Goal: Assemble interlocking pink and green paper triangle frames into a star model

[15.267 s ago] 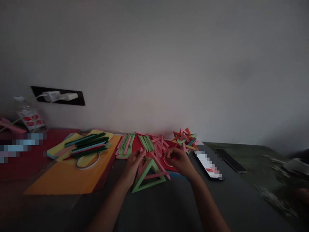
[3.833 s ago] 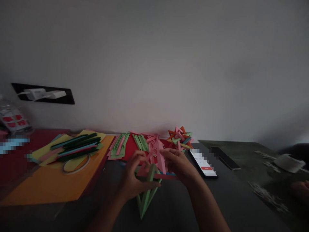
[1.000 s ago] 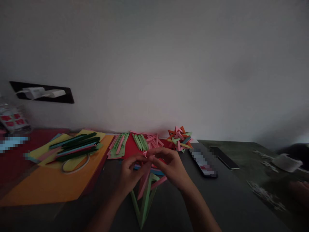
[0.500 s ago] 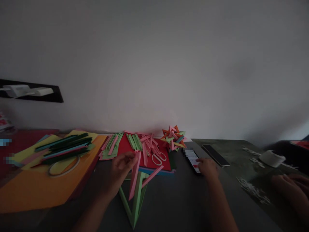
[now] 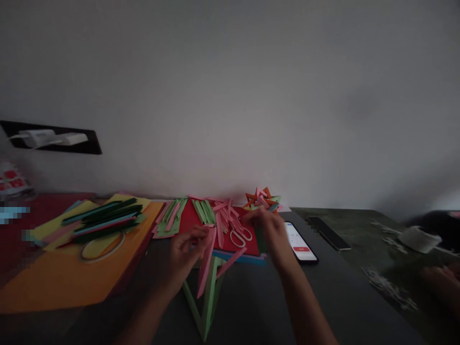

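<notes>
My left hand (image 5: pixel 189 254) pinches a folded pink paper strip (image 5: pixel 207 270) near its top end. Below it stands a green folded-paper triangle (image 5: pixel 208 304) on the dark table, with another pink strip (image 5: pixel 233 262) at its right side. My right hand (image 5: pixel 269 235) hangs over the right edge of the red paper (image 5: pixel 187 215), fingers pointing left and slightly blurred; nothing shows in them. Pink strips (image 5: pixel 227 213), green strips (image 5: pixel 204 212) and white-handled scissors (image 5: pixel 241 238) lie on that paper. Partly behind my right hand is a multicoloured paper star (image 5: pixel 260 195).
A lit phone (image 5: pixel 302 242) lies right of my right hand, a dark phone (image 5: pixel 328 233) beyond it. Further right are white pieces (image 5: pixel 390 290), a white roll (image 5: pixel 419 239) and another person's hand (image 5: pixel 440 282). Dark green strips (image 5: pixel 108 218) rest on coloured sheets (image 5: pixel 72 282) at left.
My right hand has left the phone screen and moved left over the red paper. The phone screen is now brighter. My left hand still holds the pink strip; the view has shifted slightly.
</notes>
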Action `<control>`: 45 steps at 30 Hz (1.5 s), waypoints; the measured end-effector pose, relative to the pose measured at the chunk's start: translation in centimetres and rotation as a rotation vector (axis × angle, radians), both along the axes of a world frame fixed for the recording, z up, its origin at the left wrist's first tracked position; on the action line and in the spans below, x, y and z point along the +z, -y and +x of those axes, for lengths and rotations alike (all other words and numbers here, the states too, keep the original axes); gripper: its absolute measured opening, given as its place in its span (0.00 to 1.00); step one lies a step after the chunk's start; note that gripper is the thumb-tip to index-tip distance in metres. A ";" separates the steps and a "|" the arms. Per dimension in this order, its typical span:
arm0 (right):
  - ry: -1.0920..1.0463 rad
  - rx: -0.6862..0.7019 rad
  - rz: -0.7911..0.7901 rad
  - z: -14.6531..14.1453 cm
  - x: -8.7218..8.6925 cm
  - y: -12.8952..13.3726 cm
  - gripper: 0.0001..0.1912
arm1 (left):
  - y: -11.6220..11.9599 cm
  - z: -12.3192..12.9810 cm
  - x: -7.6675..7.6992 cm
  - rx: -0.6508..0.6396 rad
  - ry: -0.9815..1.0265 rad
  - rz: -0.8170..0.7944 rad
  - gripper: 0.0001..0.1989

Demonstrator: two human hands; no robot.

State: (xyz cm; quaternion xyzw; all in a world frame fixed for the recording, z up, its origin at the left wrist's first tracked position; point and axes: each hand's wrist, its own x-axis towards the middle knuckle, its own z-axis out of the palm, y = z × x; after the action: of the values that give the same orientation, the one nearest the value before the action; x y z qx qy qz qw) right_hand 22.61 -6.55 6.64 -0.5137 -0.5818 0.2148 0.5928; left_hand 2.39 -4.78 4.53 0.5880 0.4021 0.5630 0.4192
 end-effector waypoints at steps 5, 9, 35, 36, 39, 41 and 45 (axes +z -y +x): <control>-0.026 0.300 -0.134 -6.2 0.5 1.2 0.10 | -0.4 0.0 -0.6 -0.033 -0.068 0.142 0.09; -0.236 0.434 -0.134 -6.0 -0.8 0.5 0.09 | -0.2 -0.3 -0.3 -0.010 -0.088 0.258 0.07; -0.246 0.383 -0.041 -5.5 -0.2 0.6 0.09 | -0.1 -0.6 0.7 -0.241 0.070 -0.260 0.11; -0.245 0.396 -0.039 -5.5 -0.1 0.7 0.09 | -0.1 -0.6 0.7 -0.241 0.077 -0.267 0.11; -0.236 0.400 -0.040 -5.6 0.1 0.8 0.10 | -0.1 -0.5 0.5 -0.256 0.081 -0.276 0.12; -0.232 0.398 -0.047 -5.7 0.2 0.9 0.11 | -0.2 -0.5 0.3 -0.289 0.086 -0.272 0.12; -0.230 0.399 -0.063 -5.6 0.1 0.9 0.11 | -0.4 -0.5 0.1 -0.338 0.106 -0.241 0.11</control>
State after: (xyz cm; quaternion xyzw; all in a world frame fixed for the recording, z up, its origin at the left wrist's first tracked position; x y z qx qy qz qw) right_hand 16.99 -7.42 6.75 -0.3790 -0.5935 0.4028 0.5847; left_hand 1.86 -4.35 4.60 0.5620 0.3397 0.4627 0.5955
